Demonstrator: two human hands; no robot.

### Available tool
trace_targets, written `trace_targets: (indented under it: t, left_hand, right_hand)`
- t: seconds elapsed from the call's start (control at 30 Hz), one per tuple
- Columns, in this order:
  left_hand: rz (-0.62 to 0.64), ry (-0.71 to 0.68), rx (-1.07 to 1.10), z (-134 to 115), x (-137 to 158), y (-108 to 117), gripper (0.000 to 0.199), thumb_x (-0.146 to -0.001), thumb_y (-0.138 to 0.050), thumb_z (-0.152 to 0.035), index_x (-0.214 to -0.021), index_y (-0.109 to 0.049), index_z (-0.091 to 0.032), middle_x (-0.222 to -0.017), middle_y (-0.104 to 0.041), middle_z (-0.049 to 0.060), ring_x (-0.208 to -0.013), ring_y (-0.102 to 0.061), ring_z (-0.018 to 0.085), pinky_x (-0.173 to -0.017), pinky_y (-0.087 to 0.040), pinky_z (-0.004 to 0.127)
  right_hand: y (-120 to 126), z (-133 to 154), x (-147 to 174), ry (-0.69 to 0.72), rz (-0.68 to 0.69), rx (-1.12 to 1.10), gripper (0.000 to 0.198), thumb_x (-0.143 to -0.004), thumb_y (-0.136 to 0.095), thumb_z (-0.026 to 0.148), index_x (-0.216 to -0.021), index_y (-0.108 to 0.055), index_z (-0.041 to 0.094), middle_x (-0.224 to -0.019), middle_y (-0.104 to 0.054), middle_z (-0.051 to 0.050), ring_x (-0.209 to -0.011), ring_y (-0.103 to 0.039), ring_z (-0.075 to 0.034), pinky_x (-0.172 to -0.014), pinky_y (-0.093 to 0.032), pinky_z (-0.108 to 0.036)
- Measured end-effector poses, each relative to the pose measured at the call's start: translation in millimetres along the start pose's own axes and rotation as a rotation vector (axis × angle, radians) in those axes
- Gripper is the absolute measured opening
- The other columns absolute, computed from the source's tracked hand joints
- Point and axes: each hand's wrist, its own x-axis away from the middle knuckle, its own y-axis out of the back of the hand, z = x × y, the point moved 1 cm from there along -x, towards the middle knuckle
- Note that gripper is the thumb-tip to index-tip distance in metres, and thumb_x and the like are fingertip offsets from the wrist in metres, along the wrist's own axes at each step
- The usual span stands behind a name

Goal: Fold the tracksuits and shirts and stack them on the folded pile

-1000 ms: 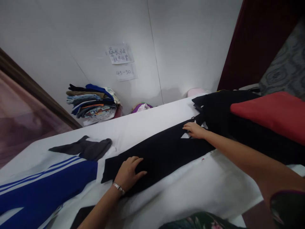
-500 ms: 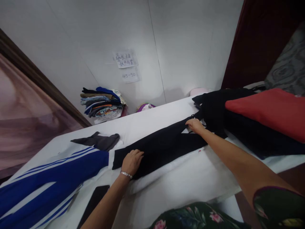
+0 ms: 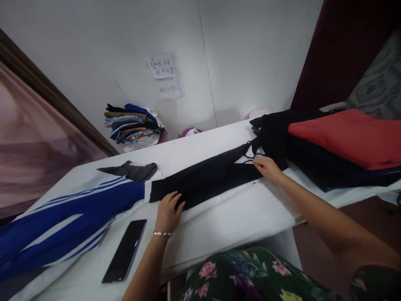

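A pair of black trousers (image 3: 200, 179) lies stretched lengthwise over the white-covered table (image 3: 213, 217), its two legs parting toward the right. My left hand (image 3: 168, 212) rests on the near edge close to the waist end, fingers spread and pressing lightly on the cloth. At the hem of the near leg, my right hand (image 3: 269, 168) has its fingers closed on the fabric. Thin black cords show just beyond those fingers. Left of the black waist lie blue trousers (image 3: 122, 194) with white stripes, and behind them a crumpled dark grey garment (image 3: 138, 170).
A phone (image 3: 125, 251) lies near the front left. Folded clothes are stacked (image 3: 133, 125) against the wall. At right, a red garment (image 3: 347, 136) tops a pile of dark clothes (image 3: 316, 163). Handwritten paper signs (image 3: 164, 67) hang on the wall. A pink curtain (image 3: 46, 142) hangs at left.
My right hand has moved from the far leg's end to the near leg's hem. My left hand has slid nearer the front edge, its fingers spreading. The view has shifted slightly, revealing the phone.
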Motion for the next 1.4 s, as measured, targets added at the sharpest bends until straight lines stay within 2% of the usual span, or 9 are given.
trace_targets:
  t: [0.17, 0.3, 0.47, 0.6, 0.9, 1.03, 1.13, 1.27, 1.4]
  left_hand:
    - [0.043, -0.005, -0.001, -2.2, 32.3, 4.1, 0.038, -0.084, -0.053, -0.045, -0.106, -0.067, -0.018, -0.116, -0.062, 0.012, -0.106, -0.057, 0.027, -0.09, -0.047, 0.044]
    - [0.126, 0.0, -0.026, 0.1, 28.6, 3.7, 0.037, -0.084, -0.052, -0.045, -0.105, -0.069, -0.02, -0.119, -0.061, 0.011, -0.106, -0.057, 0.027, -0.09, -0.048, 0.043]
    - [0.224, 0.022, -0.079, 1.4, 13.7, 3.3, 0.033, -0.083, -0.051, -0.04, -0.102, -0.071, -0.022, -0.117, -0.063, 0.01, -0.104, -0.058, 0.027, -0.089, -0.048, 0.042]
    - [0.261, 0.043, -0.091, 0.9, 9.4, 3.5, 0.031, -0.084, -0.049, -0.036, -0.099, -0.072, -0.023, -0.113, -0.065, 0.008, -0.1, -0.059, 0.025, -0.087, -0.048, 0.041]
    - [0.239, 0.029, -0.08, 0.3, 14.1, 4.0, 0.033, -0.087, -0.043, -0.033, -0.097, -0.072, -0.021, -0.112, -0.066, 0.008, -0.102, -0.058, 0.027, -0.087, -0.047, 0.042]
    - [0.176, -0.022, -0.047, 0.7, 27.2, 5.8, 0.04, -0.086, -0.046, -0.044, -0.11, -0.067, -0.02, -0.127, -0.058, 0.011, -0.111, -0.055, 0.028, -0.094, -0.044, 0.044]
    - [0.18, -0.078, -0.061, 0.3, 36.9, 7.3, 0.045, -0.08, -0.053, -0.047, -0.118, -0.062, -0.024, -0.133, -0.053, 0.01, -0.12, -0.049, 0.03, -0.1, -0.037, 0.05]
    - [0.269, -0.111, -0.076, -0.1, 40.7, 5.9, 0.044, -0.077, -0.055, -0.032, -0.12, -0.06, -0.027, -0.131, -0.056, 0.006, -0.12, -0.05, 0.03, -0.102, -0.034, 0.051]
    - [0.301, -0.095, -0.113, -4.9, 33.7, 3.6, 0.06, -0.067, -0.047, -0.01, -0.124, -0.058, -0.025, -0.129, -0.058, 0.004, -0.119, -0.051, 0.027, -0.098, -0.038, 0.047]
  right_hand:
    - [28.7, -12.8, 67.0, -0.024, -0.197, 0.164, 0.029, -0.084, -0.045, 0.019, -0.098, -0.07, 0.02, -0.109, -0.067, -0.007, -0.112, -0.055, -0.026, -0.096, -0.04, -0.047]
    - [38.4, -13.4, 92.3, -0.159, -0.127, 0.28, 0.035, -0.084, -0.043, 0.017, -0.111, -0.066, 0.017, -0.123, -0.06, -0.009, -0.114, -0.052, -0.028, -0.093, -0.043, -0.044]
    - [38.8, -4.7, 78.5, -0.283, 0.003, 0.263, 0.041, -0.087, -0.046, 0.022, -0.126, -0.057, 0.022, -0.136, -0.05, -0.007, -0.106, -0.058, -0.026, -0.085, -0.05, -0.037]
    - [37.9, -11.2, 51.4, -0.325, 0.083, 0.229, 0.035, -0.086, -0.045, 0.015, -0.114, -0.065, 0.022, -0.125, -0.059, -0.006, -0.095, -0.063, -0.023, -0.084, -0.049, -0.032]
    - [20.7, -36.9, 36.6, -0.367, 0.015, -0.008, 0.034, -0.074, -0.047, 0.005, -0.095, -0.072, 0.016, -0.109, -0.066, -0.009, -0.101, -0.06, -0.024, -0.089, -0.048, -0.035]
    - [25.6, -47.5, 53.5, -0.48, -0.133, -0.158, 0.041, -0.073, -0.047, 0.01, -0.107, -0.067, 0.017, -0.12, -0.062, -0.009, -0.089, -0.064, -0.019, -0.082, -0.052, -0.034]
    - [34.7, -59.0, 65.9, -0.657, -0.277, -0.23, 0.045, -0.077, -0.045, 0.018, -0.119, -0.06, 0.014, -0.114, -0.064, -0.012, -0.085, -0.065, -0.02, -0.074, -0.054, -0.034]
    - [37.0, -70.3, 62.7, -0.829, -0.32, -0.293, 0.044, -0.079, -0.053, 0.03, -0.118, -0.059, 0.013, -0.101, -0.068, -0.013, -0.082, -0.066, -0.021, -0.065, -0.055, -0.029]
    - [32.5, -72.1, 40.3, -0.913, -0.265, -0.329, 0.042, -0.074, -0.063, 0.037, -0.108, -0.063, 0.011, -0.089, -0.07, -0.012, -0.068, -0.065, -0.018, -0.053, -0.052, -0.024]
